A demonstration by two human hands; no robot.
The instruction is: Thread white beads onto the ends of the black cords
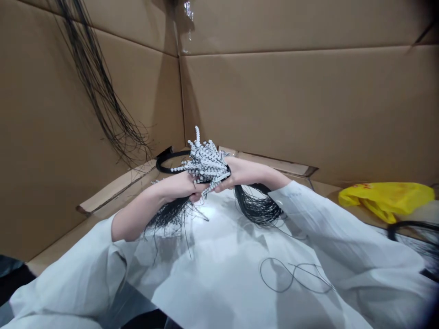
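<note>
My left hand [180, 186] and my right hand [242, 172] meet in front of me, both closed round one bundle of thin black wires with white beaded ends [204, 165]. The beaded tips fan upward between the hands. Black wire tails [257, 208] hang down below my right hand, and more hang below my left wrist. Both arms wear pale sleeves and rest over a white sheet [219, 269].
Cardboard walls [291, 105] enclose the space on the left and back. A hank of black wires [103, 96] hangs on the left wall. One loose black wire loop [291, 276] lies on the sheet. A yellow plastic bag [387, 198] sits at the right, near another black coil [414, 228].
</note>
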